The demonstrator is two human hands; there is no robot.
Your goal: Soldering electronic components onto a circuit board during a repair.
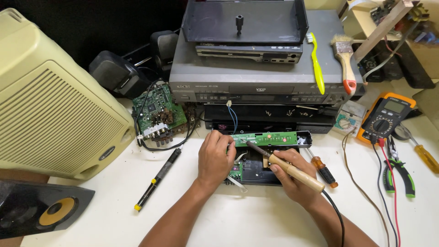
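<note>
Cluttered white workbench (256,219), dark wall (91,27) behind, bright even light.

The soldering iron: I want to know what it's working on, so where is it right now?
In the head view the soldering iron sits right of centre, in the right hand, tip on the green circuit board.

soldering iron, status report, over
Right hand grips soldering iron, tip on green board. Left hand steadies black housing. Screwdriver beside right hand.

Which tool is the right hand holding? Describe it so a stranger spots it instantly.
Start at the grey disc player, then drop to the black panel before it. The right hand holds a soldering iron; its wooden handle and trailing cord distinguish it from the orange-handled screwdriver alongside.
</note>
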